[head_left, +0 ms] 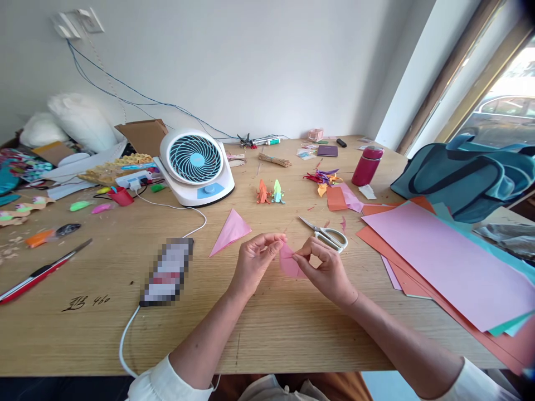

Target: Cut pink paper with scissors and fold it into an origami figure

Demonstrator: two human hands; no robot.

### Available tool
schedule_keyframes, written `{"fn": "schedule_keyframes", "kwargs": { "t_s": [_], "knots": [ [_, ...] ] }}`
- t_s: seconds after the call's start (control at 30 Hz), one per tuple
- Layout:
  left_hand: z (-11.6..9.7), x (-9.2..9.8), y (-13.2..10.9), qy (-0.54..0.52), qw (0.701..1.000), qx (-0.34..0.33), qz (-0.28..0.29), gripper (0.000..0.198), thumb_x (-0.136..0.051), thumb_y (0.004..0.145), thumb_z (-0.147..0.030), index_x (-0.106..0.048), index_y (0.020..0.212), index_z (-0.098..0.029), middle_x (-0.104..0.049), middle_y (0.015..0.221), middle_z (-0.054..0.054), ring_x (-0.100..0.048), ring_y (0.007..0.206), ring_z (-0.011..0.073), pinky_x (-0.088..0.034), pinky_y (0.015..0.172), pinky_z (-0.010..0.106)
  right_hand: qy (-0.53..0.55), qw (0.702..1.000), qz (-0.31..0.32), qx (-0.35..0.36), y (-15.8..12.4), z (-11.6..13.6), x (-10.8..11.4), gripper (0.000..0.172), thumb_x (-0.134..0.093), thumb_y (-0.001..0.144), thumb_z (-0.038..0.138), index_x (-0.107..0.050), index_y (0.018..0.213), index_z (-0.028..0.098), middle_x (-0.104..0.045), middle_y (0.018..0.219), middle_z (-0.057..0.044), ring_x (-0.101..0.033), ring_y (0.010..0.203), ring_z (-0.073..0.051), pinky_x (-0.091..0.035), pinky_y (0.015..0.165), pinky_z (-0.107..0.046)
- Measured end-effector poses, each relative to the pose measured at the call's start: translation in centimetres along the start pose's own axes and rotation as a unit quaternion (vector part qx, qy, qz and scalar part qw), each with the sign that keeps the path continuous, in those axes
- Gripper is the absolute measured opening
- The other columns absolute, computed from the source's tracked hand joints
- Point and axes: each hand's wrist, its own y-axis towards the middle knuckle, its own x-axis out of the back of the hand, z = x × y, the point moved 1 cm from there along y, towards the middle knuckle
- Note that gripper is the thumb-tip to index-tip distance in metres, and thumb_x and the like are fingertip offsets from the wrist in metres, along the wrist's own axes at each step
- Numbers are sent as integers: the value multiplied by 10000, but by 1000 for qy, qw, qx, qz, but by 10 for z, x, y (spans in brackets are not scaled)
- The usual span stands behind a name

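Note:
Between my two hands is a small piece of pink paper (pixel 290 267), held just above the wooden table. My left hand (pixel 259 257) pinches its upper left edge between thumb and fingers. On the other side, my right hand (pixel 324 264) grips the paper's right edge with thumb and forefinger. A folded pink paper triangle (pixel 230 230) lies left of my left hand. Beyond my right hand rest scissors (pixel 328 234) with white handles, blades partly spread. Farther back stand two folded paper figures, one orange (pixel 262 192) and one green (pixel 277 192).
A white fan (pixel 196 161) stands at the back left; a phone (pixel 167 272) on a cable lies nearer. Stacked coloured sheets (pixel 447 262) and a teal bag (pixel 455 172) fill the right. A red bottle (pixel 368 166) stands behind orange and pink scraps. A red-handled knife (pixel 42 273) lies left.

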Motion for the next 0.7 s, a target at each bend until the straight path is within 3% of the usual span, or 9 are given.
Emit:
{"fn": "schedule_keyframes", "kwargs": {
  "t_s": [0.13,0.27,0.47,0.7],
  "knots": [
    [6,-2,1,33,998,11,57,242,-756,780,-390,-707,785,-153,-690,789,36,-605,739,149,-454,647,222,10,1000,-3,-14,1,0,0,204,-641,889,198,-568,698,209,-545,671,9,-513,620,-139,-405,587,-287],
    [11,-1,2,48,998,9,49,263,-758,774,-399,-718,731,-144,-677,727,35,-579,692,147,-440,652,233,20,1000,-4,-16,2,2,0,208,-634,897,219,-571,699,211,-539,664,11,-508,612,-138,-413,589,-285],
    [5,1,2,42,995,36,78,296,-687,832,-440,-740,821,-149,-671,752,19,-566,698,142,-416,650,222,33,997,-24,-60,5,-2,4,224,-637,898,287,-564,702,207,-576,681,5,-517,628,-137,-428,605,-278],
    [10,-3,1,49,990,68,117,330,-648,858,-462,-760,901,-155,-674,742,14,-559,674,138,-413,631,216,129,976,-81,-156,5,-25,5,289,-674,859,422,-596,697,197,-574,666,-1,-512,625,-137,-426,584,-266]
  ]
}}
